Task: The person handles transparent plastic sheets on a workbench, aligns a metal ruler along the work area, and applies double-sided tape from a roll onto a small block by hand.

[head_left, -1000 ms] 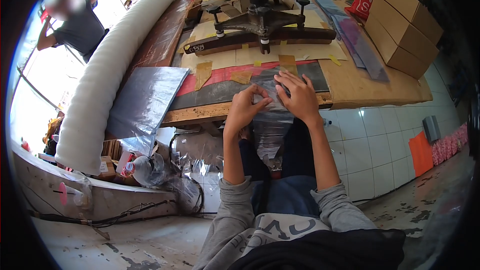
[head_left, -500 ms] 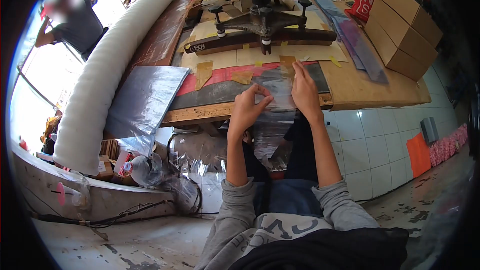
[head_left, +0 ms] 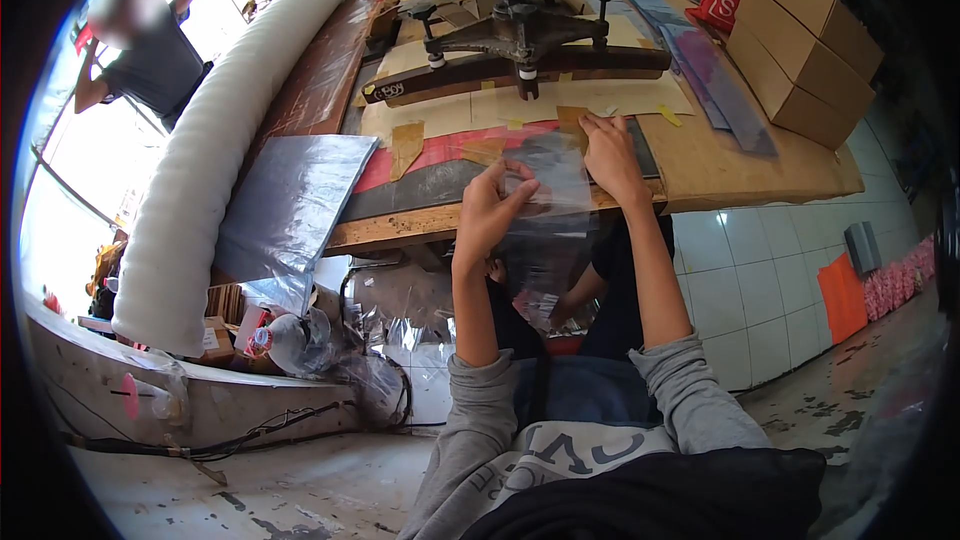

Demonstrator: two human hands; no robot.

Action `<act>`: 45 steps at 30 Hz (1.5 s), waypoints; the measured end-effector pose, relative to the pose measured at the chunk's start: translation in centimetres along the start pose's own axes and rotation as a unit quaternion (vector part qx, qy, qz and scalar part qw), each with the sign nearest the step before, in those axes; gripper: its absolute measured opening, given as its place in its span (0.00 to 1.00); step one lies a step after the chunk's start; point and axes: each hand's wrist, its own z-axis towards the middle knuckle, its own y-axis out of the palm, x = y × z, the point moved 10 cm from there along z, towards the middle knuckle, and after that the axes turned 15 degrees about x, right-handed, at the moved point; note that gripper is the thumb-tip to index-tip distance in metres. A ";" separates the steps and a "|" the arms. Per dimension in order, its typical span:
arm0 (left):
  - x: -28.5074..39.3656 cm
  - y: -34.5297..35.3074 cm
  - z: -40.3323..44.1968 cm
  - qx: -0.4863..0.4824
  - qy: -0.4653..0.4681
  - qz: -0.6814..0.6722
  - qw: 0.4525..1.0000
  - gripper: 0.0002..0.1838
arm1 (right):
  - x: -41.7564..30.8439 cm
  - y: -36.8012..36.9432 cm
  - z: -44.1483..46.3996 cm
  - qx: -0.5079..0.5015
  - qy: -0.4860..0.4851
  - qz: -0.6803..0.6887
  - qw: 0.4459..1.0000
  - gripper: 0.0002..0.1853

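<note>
Clear film (head_left: 565, 178) lay between the hands, overlapping the bench's (head_left: 390, 228) front edge as seen from above, its longer axis apparently running front to back. It was to the right of the left hand (head_left: 490, 208), whose fingers curled toward the thumb at the film's left side, pinch not confirmed; the right hand (head_left: 612, 158), fingers bent, had its fingertips by the film's far right corner, grip likewise unclear. The right hand was nearer the press bar (head_left: 590, 64), beyond the film's far end.

Glaring daylight washes out the left windows (head_left: 60, 180); film (head_left: 562, 178) gleams palely; distortion bows the counter (head_left: 760, 178), corners black.
</note>
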 end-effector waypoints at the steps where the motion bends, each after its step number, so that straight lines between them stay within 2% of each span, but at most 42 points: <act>1: -0.1 0.0 0.0 0.001 -0.026 -0.058 0.998 0.06 | 0.1 0.0 0.0 0.001 -0.003 0.008 1.000 0.20; 4: 1.7 -0.4 -0.3 0.018 0.011 -0.083 0.996 0.04 | 0.7 0.5 0.3 -0.010 -0.002 0.028 1.000 0.20; 7: 2.1 -0.6 -1.0 0.017 -0.030 -0.159 0.987 0.05 | 0.9 0.5 0.4 -0.003 -0.021 0.041 0.999 0.20; 10: 2.3 -1.0 -1.8 0.032 0.001 -0.095 0.995 0.06 | 1.1 0.2 0.8 -0.002 -0.017 0.063 0.998 0.18; 11: 1.9 -0.9 -2.4 0.028 -0.027 -0.100 0.994 0.06 | 1.2 0.1 0.9 -0.005 -0.010 0.073 0.997 0.17; 14: 1.9 -0.2 -4.5 0.010 -0.058 -0.101 0.993 0.07 | 3.9 0.9 1.7 -0.074 0.106 0.175 0.976 0.16; 15: 2.5 -0.1 -5.1 0.007 -0.036 -0.038 0.999 0.08 | 4.6 0.9 2.1 -0.077 0.123 0.154 0.977 0.16; 17: 1.9 0.2 -6.0 0.003 -0.061 -0.055 0.997 0.07 | 5.5 0.6 3.1 -0.083 0.157 0.113 0.978 0.15; 20: 1.4 0.4 -6.4 -0.006 -0.073 -0.053 0.996 0.08 | 3.6 2.1 5.1 -0.069 0.020 0.109 0.991 0.16; 23: 1.2 0.5 -6.6 -0.017 -0.076 -0.046 0.996 0.09 | 2.5 3.6 5.6 -0.067 -0.036 0.110 0.991 0.17; 26: 1.2 0.5 -6.8 -0.018 -0.081 -0.050 0.995 0.09 | 2.8 5.1 5.3 -0.107 -0.034 0.051 0.992 0.19; 29: 1.1 0.4 -6.8 -0.017 -0.089 -0.053 0.994 0.09 | 3.2 6.1 5.6 -0.136 -0.004 0.077 0.988 0.18; 32: 0.8 0.2 -6.9 -0.015 -0.099 -0.056 0.993 0.08 | 2.9 4.6 5.8 -0.059 -0.003 0.138 0.989 0.14; 33: 0.7 0.2 -7.0 -0.016 -0.101 -0.050 0.993 0.08 | 3.0 4.5 5.7 -0.054 0.015 0.140 0.989 0.12; 36: 0.7 0.1 -6.6 -0.015 -0.082 -0.049 0.995 0.08 | 1.8 2.5 4.9 -0.055 -0.008 0.160 0.985 0.12; 39: 0.8 0.3 -6.7 -0.013 -0.092 -0.074 0.993 0.07 | 1.1 1.0 3.7 -0.075 0.001 0.176 0.982 0.14; 42: 0.8 0.3 -6.9 -0.009 -0.106 -0.060 0.993 0.07 | 0.1 0.1 2.8 -0.088 -0.041 0.081 0.992 0.20; 45: 0.7 0.4 -6.7 -0.008 -0.107 -0.058 0.993 0.07 | 0.0 0.1 1.9 -0.151 0.007 0.046 0.987 0.24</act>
